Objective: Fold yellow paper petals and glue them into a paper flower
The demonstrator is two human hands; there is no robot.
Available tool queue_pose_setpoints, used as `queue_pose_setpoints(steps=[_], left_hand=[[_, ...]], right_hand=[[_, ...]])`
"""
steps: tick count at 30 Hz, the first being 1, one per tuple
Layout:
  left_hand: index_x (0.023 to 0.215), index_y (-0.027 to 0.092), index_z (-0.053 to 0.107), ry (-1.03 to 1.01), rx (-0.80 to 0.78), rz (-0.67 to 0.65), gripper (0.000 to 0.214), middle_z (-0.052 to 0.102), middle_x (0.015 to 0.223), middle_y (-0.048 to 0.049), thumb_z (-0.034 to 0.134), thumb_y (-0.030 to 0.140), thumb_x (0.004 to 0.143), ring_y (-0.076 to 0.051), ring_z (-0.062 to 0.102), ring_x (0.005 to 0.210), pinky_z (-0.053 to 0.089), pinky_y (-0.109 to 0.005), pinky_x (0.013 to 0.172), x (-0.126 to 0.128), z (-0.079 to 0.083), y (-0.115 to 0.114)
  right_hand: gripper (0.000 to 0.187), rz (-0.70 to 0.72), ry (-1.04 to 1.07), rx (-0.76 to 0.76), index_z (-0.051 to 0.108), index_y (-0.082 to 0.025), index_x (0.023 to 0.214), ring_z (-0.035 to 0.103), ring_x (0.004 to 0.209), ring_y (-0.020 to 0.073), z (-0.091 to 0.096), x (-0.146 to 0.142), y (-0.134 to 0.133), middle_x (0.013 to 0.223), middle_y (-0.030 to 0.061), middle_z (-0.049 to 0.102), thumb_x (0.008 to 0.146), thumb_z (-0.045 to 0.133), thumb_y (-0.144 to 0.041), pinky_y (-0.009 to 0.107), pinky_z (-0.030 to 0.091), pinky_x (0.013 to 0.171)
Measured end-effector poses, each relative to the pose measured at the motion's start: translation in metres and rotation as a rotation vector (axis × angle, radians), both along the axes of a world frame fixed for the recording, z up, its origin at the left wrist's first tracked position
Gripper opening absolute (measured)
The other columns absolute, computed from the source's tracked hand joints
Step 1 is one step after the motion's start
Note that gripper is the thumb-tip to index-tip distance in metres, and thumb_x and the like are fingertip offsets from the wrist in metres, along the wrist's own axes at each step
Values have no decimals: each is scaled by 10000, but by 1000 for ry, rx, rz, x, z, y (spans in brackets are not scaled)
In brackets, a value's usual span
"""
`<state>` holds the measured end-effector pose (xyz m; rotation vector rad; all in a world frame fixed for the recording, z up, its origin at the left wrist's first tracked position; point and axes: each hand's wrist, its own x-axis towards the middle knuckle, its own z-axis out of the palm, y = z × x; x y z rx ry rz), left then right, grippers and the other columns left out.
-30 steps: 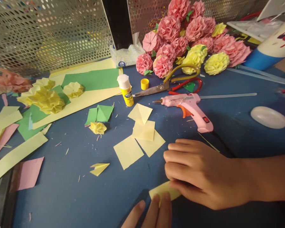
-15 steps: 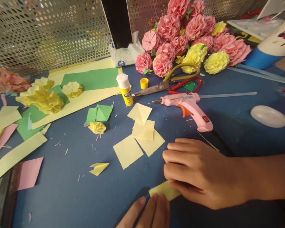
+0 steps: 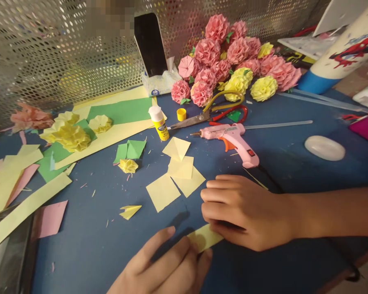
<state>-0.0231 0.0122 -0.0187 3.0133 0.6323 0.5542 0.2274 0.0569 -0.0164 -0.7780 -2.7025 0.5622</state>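
A folded strip of pale yellow paper (image 3: 205, 237) lies on the blue table between my two hands. At its left end, my left hand (image 3: 168, 261) pinches the edge between thumb and bent fingers, one finger stretched out away from it. My right hand (image 3: 245, 212) rests on the table with its fingers curled, gripping the strip's right end, which it hides. Beyond them are several overlapping yellow paper squares (image 3: 163, 192). A small folded yellow piece (image 3: 130, 212) lies to the left.
A pink glue gun (image 3: 233, 139), scissors (image 3: 199, 119) and a glue stick (image 3: 159, 124) lie farther back. Pink paper flowers (image 3: 207, 51) are heaped behind. Left are paper sheets (image 3: 122, 110) and yellow flowers (image 3: 69, 134). A phone (image 3: 151, 45) leans by the mesh; a white oval object (image 3: 325, 148) sits right.
The view has shifted slightly. My left hand has come farther into view, its fingers now bent around the paper's left end. My right hand keeps its grip on the other end.
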Motion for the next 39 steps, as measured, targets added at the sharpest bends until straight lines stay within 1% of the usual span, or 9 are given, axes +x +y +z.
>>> queue_pose_setpoints(steps=[3,4,7,17,24,28,34,36,39], left_hand=[[1195,248,680,-98,20,51,312,736,833,84,451,131,1018,-72,664,964,135,-342,1239,5,-5,2],[1205,236,675,-132,51,0,296,724,800,81,445,179,1028,-75,663,940,135,-344,1237,5,-6,4],[1240,177,655,-71,2,-76,429,737,885,33,347,411,1053,-118,648,1026,132,-355,1234,3,-5,9],[1256,154,634,89,-1,-65,563,708,1165,23,504,591,925,-151,609,1029,18,-365,1246,20,15,8],[1319,124,582,118,4,-87,579,693,1166,-41,335,542,1002,-190,611,1067,11,-434,1235,18,15,8],[1261,143,620,66,-25,-60,448,695,1165,-57,389,444,1022,-184,622,1127,118,-421,1238,3,17,2],[1219,142,634,-17,-169,25,378,684,1188,-65,404,376,1030,-194,598,1204,123,-404,1240,-14,13,-12],[1153,143,652,-93,-223,41,355,686,1159,-72,398,360,1032,-195,621,1159,156,-420,1229,-15,14,-15],[872,179,645,-244,-317,144,274,682,1036,-36,421,237,1018,-154,659,963,293,-426,1156,-9,19,-16]], right_hand=[[128,7,9,-4,483,-184,789,363,695,149,0,0,1,770,-17,480,903,527,-223,318,262,670],[131,10,12,-3,485,-183,789,365,695,149,0,1,1,771,-16,483,905,528,-227,317,268,679],[128,20,18,7,502,-181,798,375,703,150,1,1,1,780,-14,497,911,528,-233,311,281,693],[101,-6,56,-3,503,-184,808,409,721,149,-1,2,-1,779,-18,514,905,519,-206,302,293,692],[100,-2,49,7,529,-178,855,439,743,161,0,3,-3,815,-6,552,901,574,-255,302,296,705],[172,-10,53,3,542,-175,858,457,755,159,1,3,-4,832,-6,570,885,634,-318,294,297,712],[145,50,135,-53,601,-181,830,465,714,132,-2,2,-1,737,-35,558,902,646,-298,270,302,709],[120,73,169,-56,621,-182,823,470,698,121,-3,2,-1,701,-42,548,911,637,-263,260,313,710],[126,86,259,-11,661,-191,825,471,637,111,-3,3,-2,631,-46,553,932,609,-235,256,320,681]])
